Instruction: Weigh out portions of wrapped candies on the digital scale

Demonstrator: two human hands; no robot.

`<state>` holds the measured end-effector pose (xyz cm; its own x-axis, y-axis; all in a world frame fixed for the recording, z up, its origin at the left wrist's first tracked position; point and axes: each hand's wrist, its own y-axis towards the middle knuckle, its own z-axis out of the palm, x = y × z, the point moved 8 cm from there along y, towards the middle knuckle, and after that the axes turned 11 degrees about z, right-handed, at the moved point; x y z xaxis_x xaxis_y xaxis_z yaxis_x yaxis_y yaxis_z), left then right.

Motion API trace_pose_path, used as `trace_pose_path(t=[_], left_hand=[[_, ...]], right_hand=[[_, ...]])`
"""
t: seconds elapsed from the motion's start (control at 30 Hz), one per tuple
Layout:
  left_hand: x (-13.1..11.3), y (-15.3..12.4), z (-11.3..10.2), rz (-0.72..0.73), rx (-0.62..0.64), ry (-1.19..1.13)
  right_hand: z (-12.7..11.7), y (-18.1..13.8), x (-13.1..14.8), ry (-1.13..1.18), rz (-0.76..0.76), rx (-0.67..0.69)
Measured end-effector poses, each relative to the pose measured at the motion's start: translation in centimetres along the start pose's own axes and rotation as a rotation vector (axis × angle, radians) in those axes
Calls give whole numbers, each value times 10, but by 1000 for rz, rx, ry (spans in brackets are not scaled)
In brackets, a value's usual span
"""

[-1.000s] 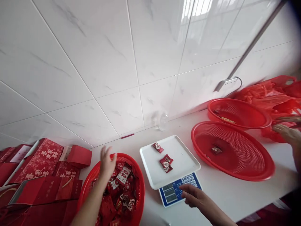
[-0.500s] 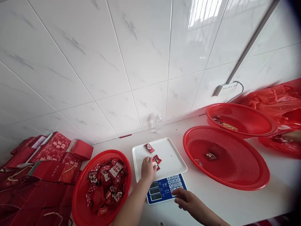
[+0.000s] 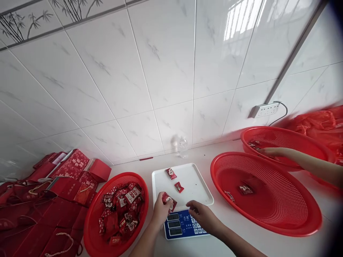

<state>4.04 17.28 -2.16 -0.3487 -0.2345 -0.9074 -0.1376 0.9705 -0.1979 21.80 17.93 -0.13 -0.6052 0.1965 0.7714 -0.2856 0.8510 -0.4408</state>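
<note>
My left hand (image 3: pixel 160 210) is closed on a red candy packet (image 3: pixel 169 201) at the front edge of the white scale tray (image 3: pixel 195 185). My right hand (image 3: pixel 202 216) hovers over the scale's blue keypad (image 3: pixel 184 225), fingers loosely curled, holding nothing that I can see. Two more red candy packets (image 3: pixel 171 173) (image 3: pixel 179 186) lie on the tray. A red basket (image 3: pixel 92 228) full of candy packets sits just left of the scale.
A large red basket (image 3: pixel 284 228) to the right holds a few packets. Another person's hand (image 3: pixel 270 151) reaches into a second red basket (image 3: pixel 308 142) behind it. Red gift boxes and bags (image 3: pixel 53 192) pile at the left. A power strip (image 3: pixel 264 110) hangs on the tiled wall.
My left hand went from the left basket to the tray and pulled a packet to the tray's front edge. My right hand shifted over the keypad. The other person's hand reached into the far basket.
</note>
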Motion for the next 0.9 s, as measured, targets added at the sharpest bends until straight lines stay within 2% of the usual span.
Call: trace_pose_path(t=[0.1, 0.17, 0.33, 0.47, 0.57, 0.63, 0.77, 0.83, 0.9], left_hand=[[-6, -1, -1, -17, -18, -124], [-6, -4, 3, -59, -10, -183], [4, -21, 12, -137, 15, -309], [7, -32, 11, -132, 29, -315], [-2, -36, 18, -90, 74, -333], [-12, -38, 26, -55, 109, -291], [-40, -43, 34, 162, 94, 2], [-48, -47, 39, 236, 106, 106], [-50, -50, 46, 265, 179, 151]], right_hand=[[-7, 24, 18, -180, -79, -127], [-6, 43, 28, -237, -99, -163], [7, 77, 37, -219, -90, -101], [10, 77, 30, -86, -50, -62], [16, 61, 20, 64, 1, -20], [28, 45, 11, 241, 72, 66], [66, 5, -9, 1014, 352, 437], [68, -12, -12, 1249, 396, 529], [57, -24, -15, 1313, 363, 548]])
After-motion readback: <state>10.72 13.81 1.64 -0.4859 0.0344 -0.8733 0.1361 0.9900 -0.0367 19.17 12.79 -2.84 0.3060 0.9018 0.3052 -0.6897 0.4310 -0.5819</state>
